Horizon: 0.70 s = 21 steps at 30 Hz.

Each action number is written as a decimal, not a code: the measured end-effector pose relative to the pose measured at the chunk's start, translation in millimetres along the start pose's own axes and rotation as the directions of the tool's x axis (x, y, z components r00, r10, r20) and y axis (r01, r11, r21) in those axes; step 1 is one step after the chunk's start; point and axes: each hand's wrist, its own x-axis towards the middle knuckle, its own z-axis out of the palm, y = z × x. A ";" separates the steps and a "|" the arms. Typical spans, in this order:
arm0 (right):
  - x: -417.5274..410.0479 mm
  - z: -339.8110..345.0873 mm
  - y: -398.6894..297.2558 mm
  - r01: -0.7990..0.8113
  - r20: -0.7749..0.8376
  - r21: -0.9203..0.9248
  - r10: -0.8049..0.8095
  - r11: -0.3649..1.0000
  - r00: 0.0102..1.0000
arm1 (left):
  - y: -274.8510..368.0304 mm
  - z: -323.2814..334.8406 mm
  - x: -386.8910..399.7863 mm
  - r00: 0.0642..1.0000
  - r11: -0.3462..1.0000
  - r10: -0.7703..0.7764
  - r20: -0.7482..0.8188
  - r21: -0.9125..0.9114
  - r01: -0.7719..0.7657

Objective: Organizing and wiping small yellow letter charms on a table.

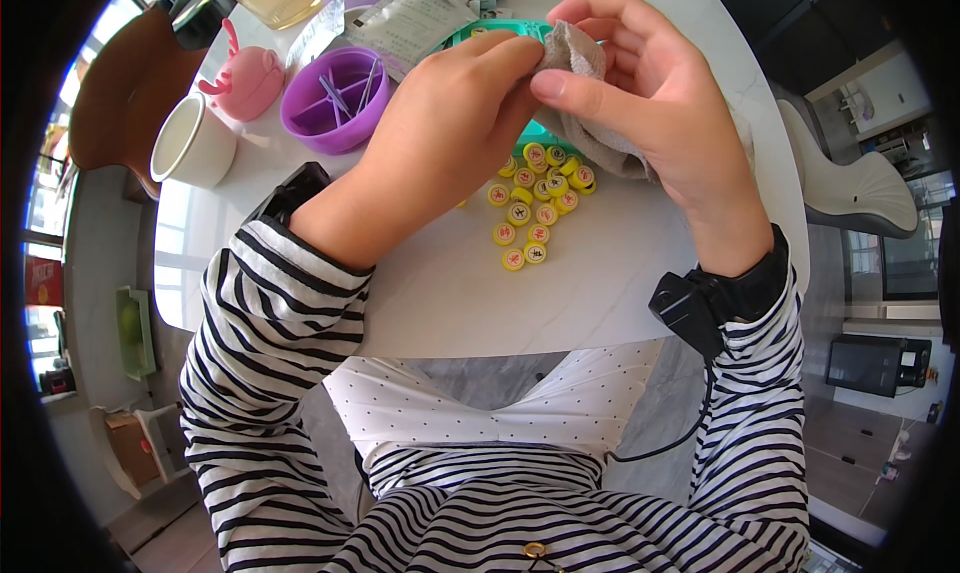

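Observation:
My left hand point(465, 115) and my right hand point(660, 100) meet over the far part of the white table. Between them is a grey-beige cloth point(574, 55), its lower part draped below my right hand. The fingers of my left hand are closed on the cloth; whether they also hold a small piece inside it is hidden. My right thumb and fingers are around the cloth's other side. Behind and beneath the hands lies a green plastic tray point(534, 131), mostly covered. Yellow-rimmed xiangqi pieces point(518, 213), with red or black characters, lie in a loose pile nearer me, some stacked.
Left of my hands stand a purple divided bowl point(337, 144) with thin metal tools, a pink animal-shaped container point(251, 85) and a white cup point(214, 149). Behind are a printed plastic packet point(412, 17) and a clear ribbed container point(277, 2). The table's near edge curves before my lap.

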 end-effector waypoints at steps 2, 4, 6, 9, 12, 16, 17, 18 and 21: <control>0.6 -2.6 0.6 -0.017 0.020 -0.093 0.019 0.996 1.000 | -0.8 -1.6 1.0 0.999 0.999 0.025 -0.032 0.032 -0.024; 3.8 -8.1 1.3 -0.113 -0.006 -0.206 0.114 0.972 0.993 | -0.8 -2.9 2.4 0.997 0.996 0.016 -0.071 0.088 -0.009; 6.7 -15.5 7.1 -0.075 -0.042 -0.225 0.067 0.971 0.997 | -3.7 -2.7 2.7 0.997 0.995 0.017 -0.078 0.097 -0.009; 8.3 -21.6 7.8 -0.026 -0.096 -0.227 0.004 0.973 0.995 | -5.6 -1.8 4.2 0.995 0.993 0.010 -0.095 0.118 0.002; 9.9 -30.0 -2.4 -0.103 -0.059 -0.243 0.092 0.965 0.994 | -7.5 -0.6 4.5 0.992 0.991 -0.017 -0.129 0.126 0.033; 11.4 -35.7 -4.6 -0.131 0.037 0.008 0.131 0.991 0.991 | -5.7 -1.8 6.8 0.984 0.987 -0.076 -0.161 0.128 0.098; 11.9 -38.3 -2.6 -0.131 0.035 0.006 0.131 0.991 0.991 | -7.5 -1.7 7.3 0.984 0.987 -0.075 -0.161 0.126 0.096; 12.9 -41.4 0.8 -0.197 0.023 0.248 0.198 0.948 0.980 | -11.9 -2.9 7.5 0.983 0.970 -0.104 -0.148 0.204 0.134; 17.5 -44.4 0.5 -0.252 0.064 0.563 0.262 0.787 0.963 | -31.5 -7.8 3.0 0.994 0.906 -0.078 -0.081 0.411 0.105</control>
